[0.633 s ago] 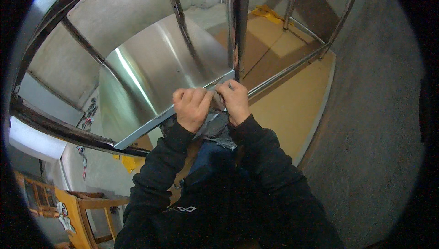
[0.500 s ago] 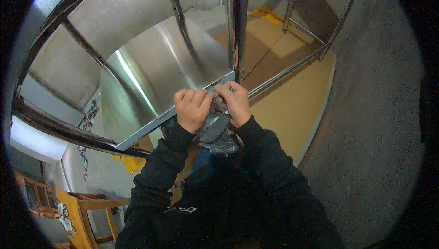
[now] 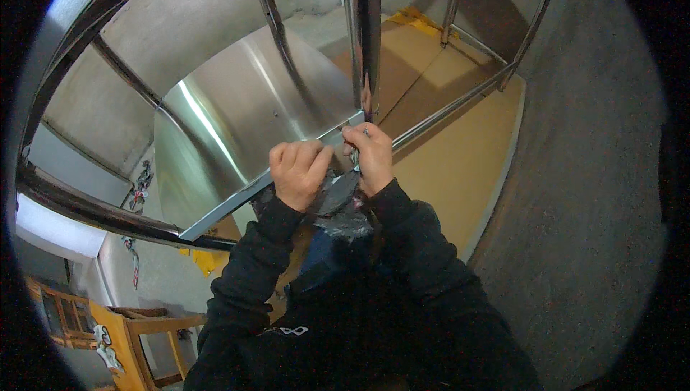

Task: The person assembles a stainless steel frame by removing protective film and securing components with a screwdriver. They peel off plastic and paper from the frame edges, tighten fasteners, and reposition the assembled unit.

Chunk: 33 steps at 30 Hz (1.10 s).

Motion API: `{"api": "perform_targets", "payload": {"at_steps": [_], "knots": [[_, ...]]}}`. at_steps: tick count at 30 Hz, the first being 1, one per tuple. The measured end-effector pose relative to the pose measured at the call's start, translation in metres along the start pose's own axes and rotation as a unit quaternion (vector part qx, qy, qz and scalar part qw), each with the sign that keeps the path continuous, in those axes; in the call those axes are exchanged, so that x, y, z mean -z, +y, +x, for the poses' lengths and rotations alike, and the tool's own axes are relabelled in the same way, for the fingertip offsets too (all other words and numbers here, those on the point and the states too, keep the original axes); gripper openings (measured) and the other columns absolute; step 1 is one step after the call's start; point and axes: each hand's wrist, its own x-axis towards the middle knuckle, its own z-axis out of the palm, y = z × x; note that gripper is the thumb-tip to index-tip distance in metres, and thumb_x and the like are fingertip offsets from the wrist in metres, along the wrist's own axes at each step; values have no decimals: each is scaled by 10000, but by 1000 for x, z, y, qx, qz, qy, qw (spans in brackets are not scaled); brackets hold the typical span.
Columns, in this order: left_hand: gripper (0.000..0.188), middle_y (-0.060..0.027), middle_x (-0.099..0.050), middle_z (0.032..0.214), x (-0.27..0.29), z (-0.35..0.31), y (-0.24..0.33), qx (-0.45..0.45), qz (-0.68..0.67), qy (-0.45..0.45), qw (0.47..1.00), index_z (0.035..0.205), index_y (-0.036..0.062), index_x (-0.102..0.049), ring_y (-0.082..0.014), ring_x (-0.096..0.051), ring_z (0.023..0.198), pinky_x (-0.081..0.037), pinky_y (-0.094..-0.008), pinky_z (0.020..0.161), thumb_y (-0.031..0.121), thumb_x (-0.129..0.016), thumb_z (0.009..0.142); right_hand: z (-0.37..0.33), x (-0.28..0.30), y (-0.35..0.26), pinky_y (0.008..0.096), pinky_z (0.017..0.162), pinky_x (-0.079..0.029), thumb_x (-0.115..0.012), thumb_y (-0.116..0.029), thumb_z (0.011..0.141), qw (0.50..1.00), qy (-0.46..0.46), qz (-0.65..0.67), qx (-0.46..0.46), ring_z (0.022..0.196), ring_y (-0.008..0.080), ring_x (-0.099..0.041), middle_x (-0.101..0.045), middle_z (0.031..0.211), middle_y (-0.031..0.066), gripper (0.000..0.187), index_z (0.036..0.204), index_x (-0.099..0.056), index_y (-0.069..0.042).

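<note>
A long grey metal strip [image 3: 228, 211] slants across the front edge of a shiny curved metal sheet [image 3: 237, 96]. My left hand [image 3: 298, 177] is closed with its fingers over the strip's middle. Close to its upper right end, my right hand [image 3: 374, 159] is closed in a pinch; whatever small thing sits in its fingertips cannot be made out. Just below both hands lies a dark grey crumpled plastic piece [image 3: 345, 204], partly hidden by my wrists. A dark metal post [image 3: 368, 39] stands beyond the strip's upper end.
Dark metal tubes frame the left, with a curved rail [image 3: 108, 211] at lower left. Right of the post runs a straight metal rail [image 3: 453, 112] over tan board [image 3: 467, 168]. A yellow wooden chair [image 3: 147, 330] stands at lower left. A grey wall [image 3: 589, 175] fills the right.
The view has shifted slightly. My right fingers have drawn a little apart from my left hand, and more of the strip's upper end shows between them.
</note>
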Motion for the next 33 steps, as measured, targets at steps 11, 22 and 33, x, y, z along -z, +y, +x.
{"api": "perform_targets", "payload": {"at_steps": [11, 22, 33], "knots": [[148, 30, -487, 750, -16, 18, 13, 37, 68, -3, 997, 810, 161, -604, -162, -495, 744, -343, -353, 736, 153, -586, 663, 16, 12, -6, 244, 540, -413, -677, -199, 788, 954, 5, -277, 115, 583, 74, -513, -585, 630, 19, 232, 705, -586, -3], [141, 27, -508, 703, -13, 14, 7, 12, 21, -6, 1000, 787, 146, -643, -173, -503, 709, -348, -350, 695, 150, -654, 647, 13, 11, 0, 237, 494, -382, -619, -212, 844, 983, 17, -152, 105, 550, 74, -490, -568, 603, 15, 233, 721, -574, -19], [159, 21, -501, 734, -14, 14, 7, 11, 24, 1, 1000, 800, 140, -624, -163, -505, 729, -356, -345, 735, 135, -599, 643, 15, 19, -7, 280, 575, -442, -690, -191, 781, 940, 43, -282, 188, 616, 121, -550, -602, 656, 62, 216, 732, -579, -12]]}}
